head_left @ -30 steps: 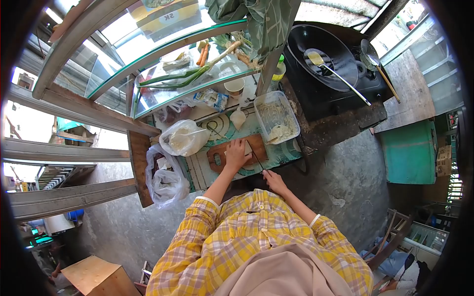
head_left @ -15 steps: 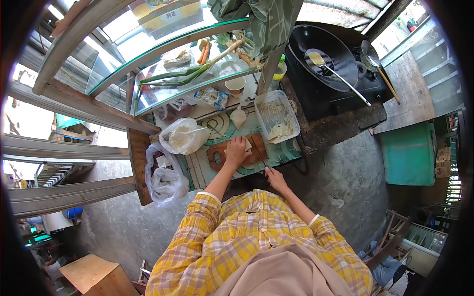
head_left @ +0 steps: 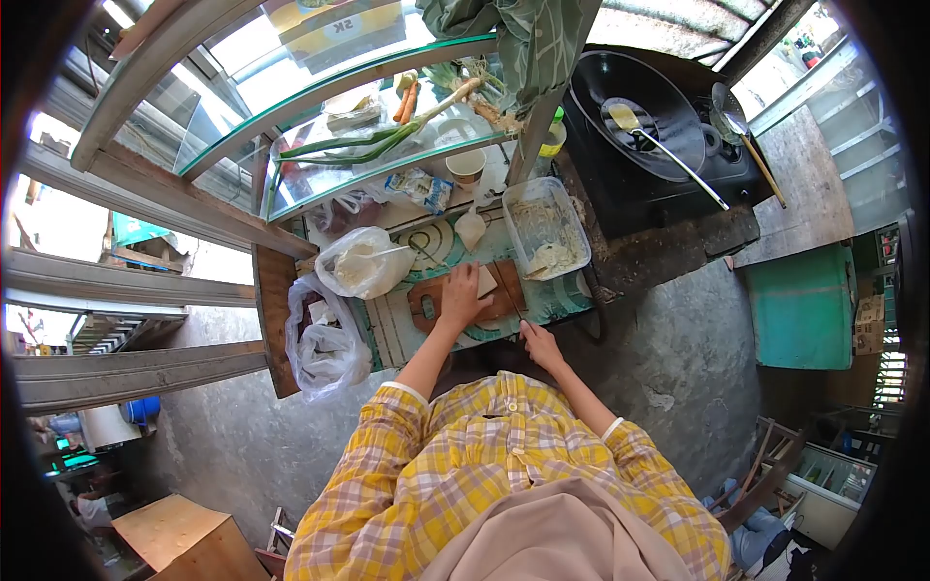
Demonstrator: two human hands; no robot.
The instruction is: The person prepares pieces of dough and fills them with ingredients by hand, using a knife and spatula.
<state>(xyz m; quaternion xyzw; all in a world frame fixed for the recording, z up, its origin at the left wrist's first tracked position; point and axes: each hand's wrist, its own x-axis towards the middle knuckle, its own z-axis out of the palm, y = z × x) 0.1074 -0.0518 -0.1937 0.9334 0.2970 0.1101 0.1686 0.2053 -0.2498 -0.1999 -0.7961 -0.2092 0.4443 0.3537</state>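
On the brown wooden cutting board (head_left: 446, 290) lies a small pale square block (head_left: 486, 281), which looks like tofu. The fingers of my left hand (head_left: 462, 295) are bent against its left side, partly covering it. My right hand (head_left: 540, 346) is closed round the handle of a knife (head_left: 516, 312). The thin blade points away from me, over the right end of the board and right of the block. To the right of the board stands a clear plastic tub (head_left: 545, 228) with pale batter inside.
Behind the board are a small tied bag (head_left: 470, 230) and an open plastic bag of white powder (head_left: 363, 263). Another plastic bag (head_left: 325, 339) hangs at left. A glass shelf (head_left: 339, 184) holds vegetables; a black wok (head_left: 635, 116) sits on the stove at right.
My left hand has shifted slightly left on the board, so more of the pale block shows. My right hand keeps the knife in nearly the same place.
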